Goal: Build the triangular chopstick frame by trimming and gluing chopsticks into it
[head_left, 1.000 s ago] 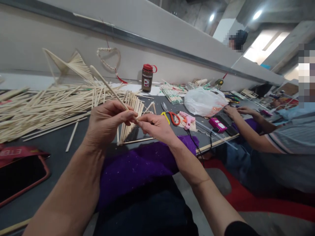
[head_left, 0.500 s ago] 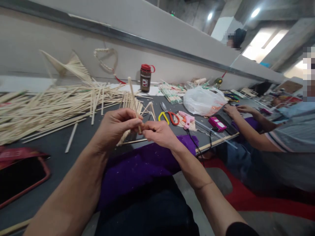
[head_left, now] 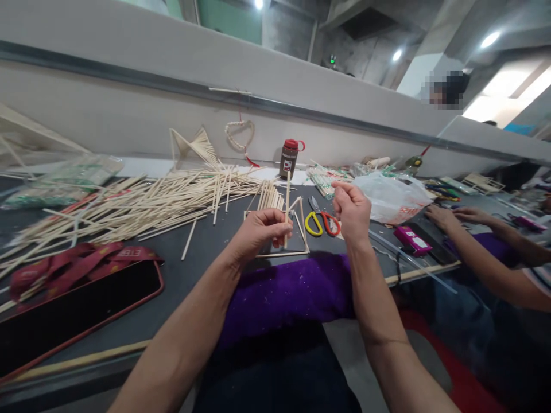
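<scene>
Between thumb and fingertips, my left hand (head_left: 260,234) pinches a thin wooden stick (head_left: 288,198) that stands almost upright. Behind that hand, a small stick frame (head_left: 293,253) with a row of slanted sticks lies on the dark tabletop. My right hand (head_left: 353,213) is raised to the right, its fingers curled closed; whatever they may hold is hidden. Scissors (head_left: 319,223) with one yellow and one red handle lie between the hands. Purple cloth (head_left: 293,289) covers the table edge beneath my wrists.
Loose sticks (head_left: 142,198) are heaped at the left, behind a phone (head_left: 81,312) and a red lanyard (head_left: 81,267). A bottle (head_left: 287,160) stands at the back. A white plastic bag (head_left: 390,195) and a magenta box (head_left: 412,241) lie rightward, near another person's hands (head_left: 451,217).
My right hand has left the stick and moved right and up, now in front of where the pink glue gun lay. The left hand keeps the stick. The view has swung left.
</scene>
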### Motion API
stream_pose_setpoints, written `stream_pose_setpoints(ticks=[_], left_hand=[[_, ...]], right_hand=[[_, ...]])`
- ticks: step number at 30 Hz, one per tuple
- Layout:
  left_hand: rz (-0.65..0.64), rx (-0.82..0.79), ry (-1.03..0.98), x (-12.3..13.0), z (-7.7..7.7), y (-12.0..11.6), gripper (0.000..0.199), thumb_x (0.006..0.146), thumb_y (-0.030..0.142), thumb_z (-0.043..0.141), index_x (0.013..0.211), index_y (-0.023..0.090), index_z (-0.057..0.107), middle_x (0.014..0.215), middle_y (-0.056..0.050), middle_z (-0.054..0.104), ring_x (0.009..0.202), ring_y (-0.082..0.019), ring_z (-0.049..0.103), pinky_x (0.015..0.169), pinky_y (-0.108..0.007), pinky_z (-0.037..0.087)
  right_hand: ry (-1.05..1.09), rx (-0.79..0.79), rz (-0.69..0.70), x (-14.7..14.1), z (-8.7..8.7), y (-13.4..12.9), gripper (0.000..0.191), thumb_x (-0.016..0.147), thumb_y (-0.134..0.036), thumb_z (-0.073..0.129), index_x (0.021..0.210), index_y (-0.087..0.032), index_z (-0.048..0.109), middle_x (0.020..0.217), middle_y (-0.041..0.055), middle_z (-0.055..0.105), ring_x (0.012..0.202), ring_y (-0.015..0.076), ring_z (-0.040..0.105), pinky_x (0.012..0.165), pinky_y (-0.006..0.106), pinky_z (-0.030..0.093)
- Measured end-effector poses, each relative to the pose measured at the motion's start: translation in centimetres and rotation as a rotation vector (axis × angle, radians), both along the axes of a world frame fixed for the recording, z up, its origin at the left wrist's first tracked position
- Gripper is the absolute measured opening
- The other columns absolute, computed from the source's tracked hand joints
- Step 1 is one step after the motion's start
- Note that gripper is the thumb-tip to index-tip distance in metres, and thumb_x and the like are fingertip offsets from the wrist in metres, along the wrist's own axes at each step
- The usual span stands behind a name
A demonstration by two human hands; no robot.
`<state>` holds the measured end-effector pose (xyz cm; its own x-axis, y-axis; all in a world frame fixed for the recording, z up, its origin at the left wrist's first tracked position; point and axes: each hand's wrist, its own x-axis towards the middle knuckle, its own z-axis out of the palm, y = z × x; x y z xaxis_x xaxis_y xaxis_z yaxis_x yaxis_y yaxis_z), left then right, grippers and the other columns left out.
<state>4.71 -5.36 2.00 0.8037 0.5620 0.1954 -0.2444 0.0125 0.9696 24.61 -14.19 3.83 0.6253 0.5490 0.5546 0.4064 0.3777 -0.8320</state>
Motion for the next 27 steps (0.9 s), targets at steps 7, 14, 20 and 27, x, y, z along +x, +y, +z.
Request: stream_pose_setpoints(ticks=[7,14,20,27], left_hand=[[-0.027,0.02,0.046,0.0,0.2,-0.7,0.018,0.068,0.027,0.073,0.067,0.017,0.058,0.059,0.003,0.06,0.043,-0.005,0.049,0.042,-0.018,0.04],[-0.073,0.055,0.071,0.2,0.2,-1.3,0.021,0.07,0.031,0.073,0.069,0.016,0.059,0.053,0.004,0.055,0.043,-0.005,0.046,0.042,-0.018,0.035],[-0.054,0.086,0.074,0.2,0.4,-1.3,0.023,0.07,0.031,0.074,0.067,0.016,0.057,0.054,0.004,0.054,0.043,-0.005,0.045,0.042,-0.018,0.034],[0.028,0.099,0.087,0.1,0.7,-1.1,0.021,0.077,0.033,0.067,0.068,0.016,0.06,0.052,0.003,0.055,0.042,-0.005,0.043,0.043,-0.018,0.033]], right_hand=[[-0.402,-0.136,-0.199,2.0,1.2,1.4,0.031,0.078,-0.025,0.061,0.108,-0.022,0.066,0.108,0.0071,0.059,0.078,0.0132,0.056,0.072,0.03,0.048],[-0.006,-0.115,0.511,-4.0,2.3,0.3,0.02,0.079,-0.036,0.066,0.087,-0.019,0.069,0.062,-0.0029,0.057,0.046,0.0041,0.044,0.04,0.018,0.028],[0.08,-0.094,0.569,-4.4,3.0,1.3,0.024,0.077,-0.027,0.066,0.1,-0.022,0.062,0.073,-0.0024,0.062,0.052,0.0057,0.053,0.039,0.017,0.031],[0.176,0.011,0.475,-3.5,3.6,2.0,0.023,0.074,-0.031,0.067,0.094,-0.021,0.058,0.071,-0.0039,0.062,0.05,0.0051,0.051,0.039,0.017,0.032]])
